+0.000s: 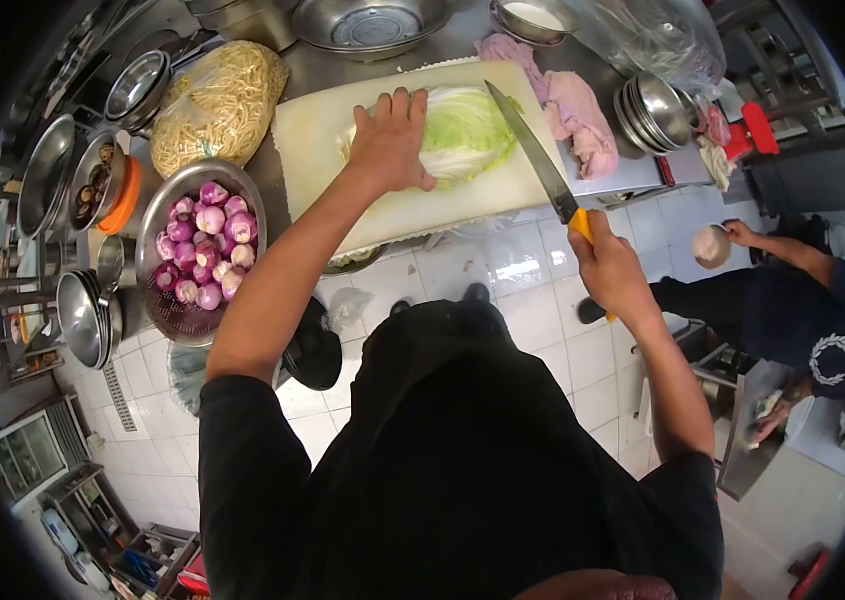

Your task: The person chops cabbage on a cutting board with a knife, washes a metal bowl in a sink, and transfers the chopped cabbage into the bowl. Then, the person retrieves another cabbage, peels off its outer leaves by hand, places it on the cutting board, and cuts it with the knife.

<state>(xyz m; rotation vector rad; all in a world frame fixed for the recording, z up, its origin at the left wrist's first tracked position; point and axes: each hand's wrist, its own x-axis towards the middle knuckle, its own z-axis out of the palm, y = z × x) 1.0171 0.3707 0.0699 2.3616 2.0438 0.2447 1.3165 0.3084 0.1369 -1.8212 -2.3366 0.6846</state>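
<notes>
A napa cabbage piece point(468, 135), pale green and white, lies on the white cutting board point(313, 130). My left hand point(391, 145) rests on its left end with fingers spread and stretched out. The palm hides that end. In my right hand point(611, 265) is a kitchen knife point(538, 160), my fingers closed around its yellow handle. The long blade slants up and left over the board's right side, its tip close to the cabbage's upper right edge. Whether the blade touches the leaves I cannot tell.
Left of the board stand a colander point(155, 290) of peeled purple onions and a bag of pale strips point(218, 105). Pink cloths point(578, 115) and stacked metal bowls point(658, 110) lie right. A metal basin point(368, 25) is behind. A co-worker point(803, 300) holds a bowl at right.
</notes>
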